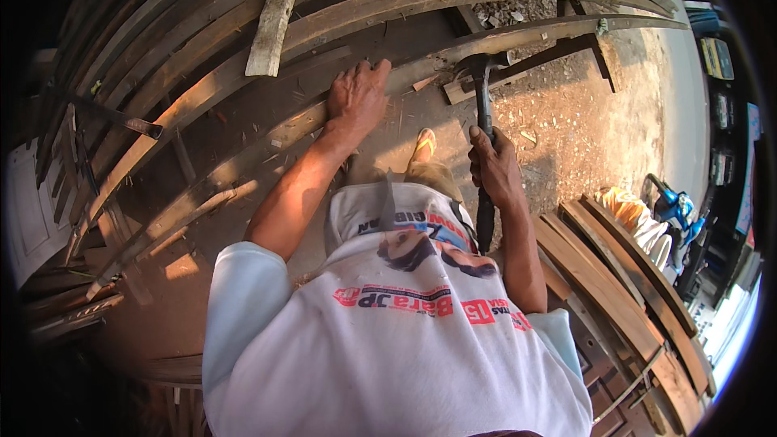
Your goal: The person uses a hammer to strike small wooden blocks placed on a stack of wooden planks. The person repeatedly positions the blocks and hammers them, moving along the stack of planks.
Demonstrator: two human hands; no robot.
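My right hand [495,163] is wrapped round the dark handle of a claw hammer [483,97]. The hammer's head is at the far end, over or against a long wooden beam [295,123]. On that same beam rests my left hand [358,99], its fingers curled in. Whatever the left fingers may pinch is hidden or too small to make out. A small wood chip [424,82] lies just right of the left hand, by the beam.
More long beams [388,2] run across the far side, with a pale short block [273,24] lying over them. Another hammer-like tool [129,120] rests at left. Stacked planks [603,279] stand at right, near a blue object [676,209]. Chips litter the ground [538,142].
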